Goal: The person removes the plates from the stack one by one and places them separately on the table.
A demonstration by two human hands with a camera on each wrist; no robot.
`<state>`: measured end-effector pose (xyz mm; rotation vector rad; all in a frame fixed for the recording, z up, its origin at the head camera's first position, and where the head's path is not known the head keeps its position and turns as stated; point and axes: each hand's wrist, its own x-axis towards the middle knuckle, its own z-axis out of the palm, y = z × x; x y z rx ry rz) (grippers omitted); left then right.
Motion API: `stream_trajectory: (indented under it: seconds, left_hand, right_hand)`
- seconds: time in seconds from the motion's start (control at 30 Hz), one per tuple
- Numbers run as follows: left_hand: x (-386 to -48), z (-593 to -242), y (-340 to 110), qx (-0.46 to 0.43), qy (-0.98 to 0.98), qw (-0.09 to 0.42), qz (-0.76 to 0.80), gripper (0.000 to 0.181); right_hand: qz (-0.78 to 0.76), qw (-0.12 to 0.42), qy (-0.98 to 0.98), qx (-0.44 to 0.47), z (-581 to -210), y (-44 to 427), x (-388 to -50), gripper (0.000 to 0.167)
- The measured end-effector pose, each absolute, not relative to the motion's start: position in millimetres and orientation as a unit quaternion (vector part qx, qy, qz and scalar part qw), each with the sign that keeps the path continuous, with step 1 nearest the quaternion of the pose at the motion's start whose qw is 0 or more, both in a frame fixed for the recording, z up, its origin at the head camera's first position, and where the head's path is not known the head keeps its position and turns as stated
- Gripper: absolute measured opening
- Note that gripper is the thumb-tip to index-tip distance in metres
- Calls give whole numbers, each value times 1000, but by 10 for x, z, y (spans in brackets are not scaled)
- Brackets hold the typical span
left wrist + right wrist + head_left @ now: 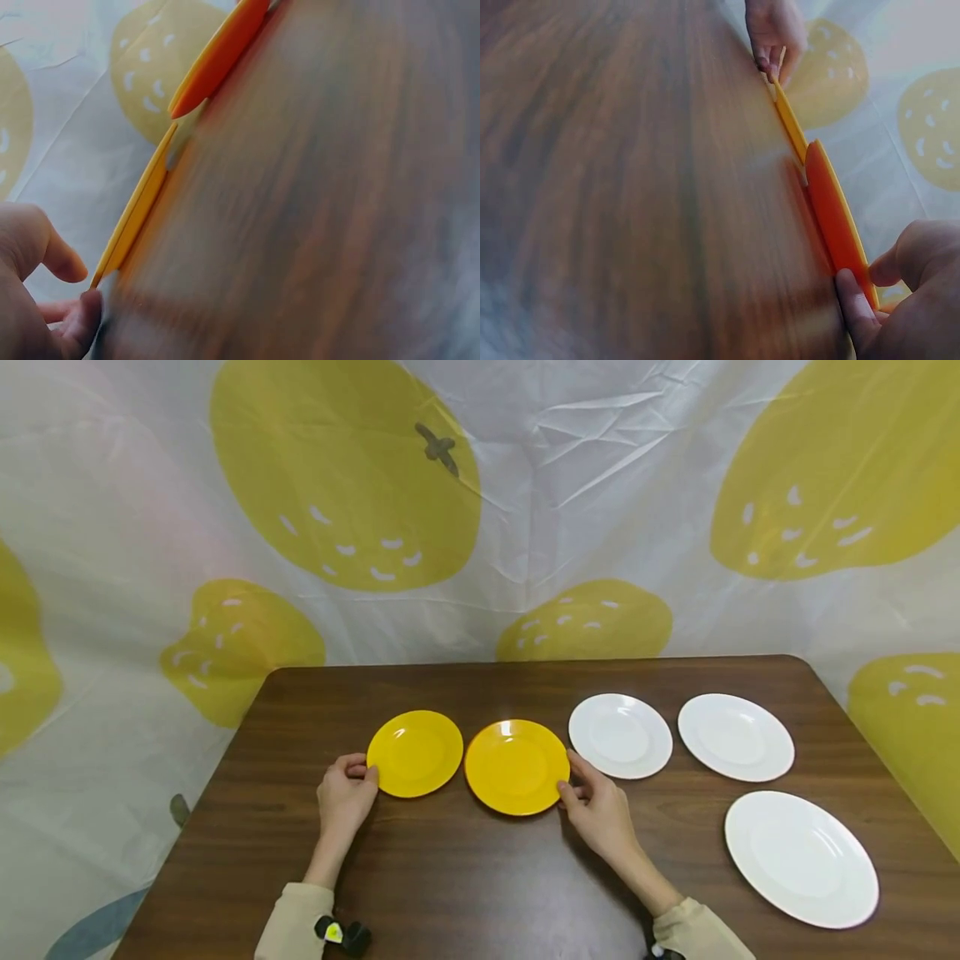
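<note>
Two yellow plates lie side by side over the dark wooden table, a narrow gap between them. My left hand (347, 797) pinches the left rim of the left yellow plate (415, 753), thumb above and fingers at the underside. The right yellow plate (517, 767) has its right rim between the thumb and fingers of my right hand (602, 814). In the right wrist view the orange underside of that right plate (831, 214) shows, tilted up from the tabletop. The left wrist view catches the left plate (135, 214) edge-on.
Three white plates are on the right of the table (465, 885): a small one (620, 737) beside my right hand, another (736, 737) at the back right, and a larger one (801, 858) nearer the front. A fruit-patterned cloth (525, 510) hangs behind the table.
</note>
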<state>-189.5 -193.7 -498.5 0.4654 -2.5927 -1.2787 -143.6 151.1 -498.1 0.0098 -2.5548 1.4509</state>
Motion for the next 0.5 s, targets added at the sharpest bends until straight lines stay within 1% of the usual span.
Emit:
stream_trajectory:
  seconds: [0.23,0.33,0.5]
  left_hand:
    - [-1898,-4929,-1854,139,-870,144,-451,27]
    - [-1898,-4905,-1764,107,-870,154,-455,25]
    - [-1866,-4877,-1527,30,-874,160,-457,21]
  right_hand:
    - [484,104,-869,0,-5002,1513,-1446,51]
    - [482,107,-870,0,-5011,1519,-1444,51]
    - [480,110,-871,-2,-5017,1524,-1445,51]
